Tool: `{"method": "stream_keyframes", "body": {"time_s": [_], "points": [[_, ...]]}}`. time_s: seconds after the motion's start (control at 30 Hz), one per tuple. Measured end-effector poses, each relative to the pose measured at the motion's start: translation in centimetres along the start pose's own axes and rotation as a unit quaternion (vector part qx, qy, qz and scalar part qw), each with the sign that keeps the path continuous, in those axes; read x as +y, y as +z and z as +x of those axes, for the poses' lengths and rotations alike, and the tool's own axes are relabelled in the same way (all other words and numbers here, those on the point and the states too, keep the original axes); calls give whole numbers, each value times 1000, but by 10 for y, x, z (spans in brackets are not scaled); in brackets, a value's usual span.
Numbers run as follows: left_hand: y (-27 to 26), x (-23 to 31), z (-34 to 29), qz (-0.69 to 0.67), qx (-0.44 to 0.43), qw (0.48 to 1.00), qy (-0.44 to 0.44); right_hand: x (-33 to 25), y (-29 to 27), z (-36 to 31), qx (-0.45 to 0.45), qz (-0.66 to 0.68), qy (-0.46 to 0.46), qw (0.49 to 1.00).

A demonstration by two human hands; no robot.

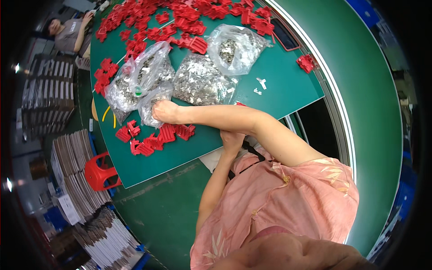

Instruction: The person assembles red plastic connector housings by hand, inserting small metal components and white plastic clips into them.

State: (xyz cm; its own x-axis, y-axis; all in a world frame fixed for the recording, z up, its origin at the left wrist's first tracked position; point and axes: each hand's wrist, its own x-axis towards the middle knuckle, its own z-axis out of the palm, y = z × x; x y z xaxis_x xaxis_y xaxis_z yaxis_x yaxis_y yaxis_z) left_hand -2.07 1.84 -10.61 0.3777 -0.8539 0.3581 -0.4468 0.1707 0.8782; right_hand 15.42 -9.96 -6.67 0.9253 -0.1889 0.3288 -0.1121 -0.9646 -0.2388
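Note:
My right arm reaches across to the left, and my right hand [166, 111] is at the mouth of a small clear plastic bag [154, 102]. Its fingers are curled down into the bag, so their tips and whatever they grip are hidden. Below that forearm, at the table's near edge, my left hand [231, 140] is closed, partly covered by the right arm; what it holds does not show. Red slotted plastic parts [167, 133] lie just in front of my right hand. Beside it sits a larger clear bag [202, 81] full of small metal pieces.
More clear bags [236, 49] stand on the green table [279, 90], with heaps of red parts [184, 18] behind. A phone [285, 35] lies at the right. A red stool [101, 172] and cardboard stacks [76, 157] stand at left. Another person [72, 33] sits at the far left.

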Motion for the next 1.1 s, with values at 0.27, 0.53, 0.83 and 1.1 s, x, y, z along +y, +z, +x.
{"method": "stream_keyframes", "body": {"time_s": [0.27, 0.53, 0.83, 1.1], "points": [[-3, 6, 6, -7, -33, 999, 3, -9, -5, -5, -8, 16, 27, 999], [-1, 12, 12, 79, 30, 994, 72, 22, -13, 1, 28, 114, 61, 991], [0, 19, 13, 63, 46, 996, 36, 31, -20, 5, 63, 339, 146, 927], [-1, 21, 16, 72, 51, 995, 56, 37, -108, -61, 64, 478, 143, 864]]}}
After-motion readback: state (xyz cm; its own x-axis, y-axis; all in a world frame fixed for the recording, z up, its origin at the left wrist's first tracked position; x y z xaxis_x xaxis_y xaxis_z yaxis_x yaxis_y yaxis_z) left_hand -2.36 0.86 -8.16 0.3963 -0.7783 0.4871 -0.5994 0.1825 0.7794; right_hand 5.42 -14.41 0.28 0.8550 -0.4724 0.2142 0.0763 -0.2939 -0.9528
